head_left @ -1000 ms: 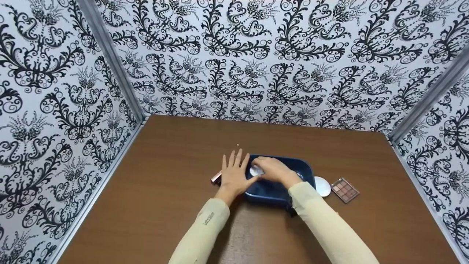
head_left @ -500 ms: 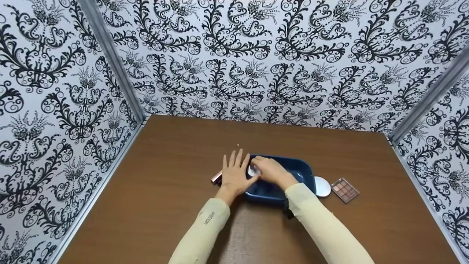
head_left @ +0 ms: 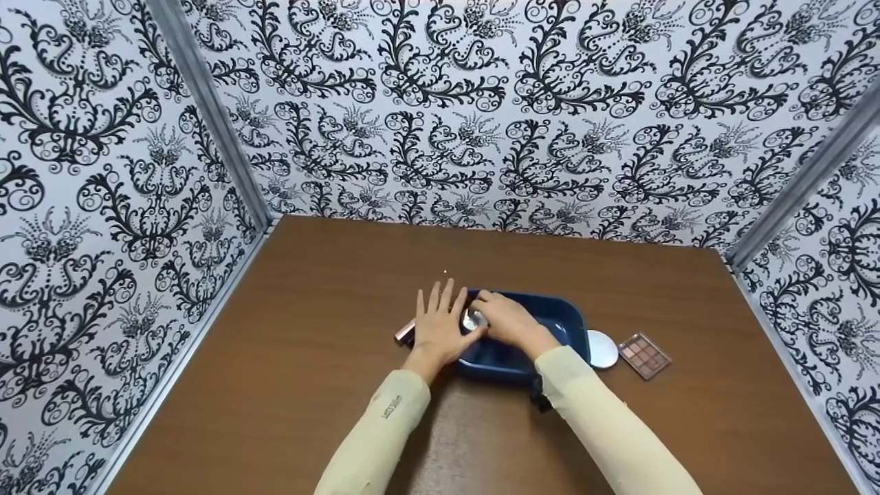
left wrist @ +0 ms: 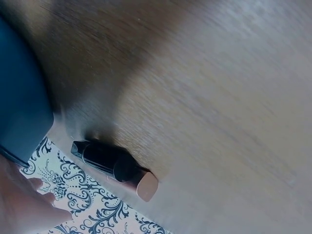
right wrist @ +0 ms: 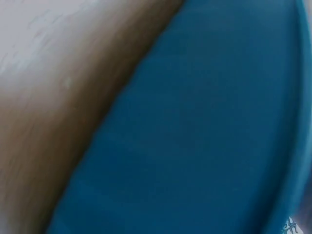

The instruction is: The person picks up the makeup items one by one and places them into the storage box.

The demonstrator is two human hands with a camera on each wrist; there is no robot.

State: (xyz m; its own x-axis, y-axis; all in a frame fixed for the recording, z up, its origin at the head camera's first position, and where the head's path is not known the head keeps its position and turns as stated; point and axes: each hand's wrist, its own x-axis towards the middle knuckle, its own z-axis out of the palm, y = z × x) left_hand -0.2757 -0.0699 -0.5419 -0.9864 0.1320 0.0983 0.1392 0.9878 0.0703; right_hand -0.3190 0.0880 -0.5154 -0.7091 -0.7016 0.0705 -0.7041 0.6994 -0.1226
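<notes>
A dark blue plastic basin stands on the table in the head view. My left hand lies at its left rim, fingers straight and spread, thumb reaching over the inside. Over the basin's left part, my right hand has its fingers curled around a small whitish, shiny thing; its kind cannot be told, being mostly covered by the fingers. A lipstick tube, black with a rose-gold end, lies beside the left hand. The right wrist view is filled mostly by the basin's outer wall.
Right of the basin, a round white disc lies against its wall. Beside that is an eyeshadow palette with a see-through lid. Patterned panels bound the brown wooden table at the back and sides.
My right hand has shifted slightly left and its whitish thing has moved left with it, closer to the left hand. The left hand stays in place.
</notes>
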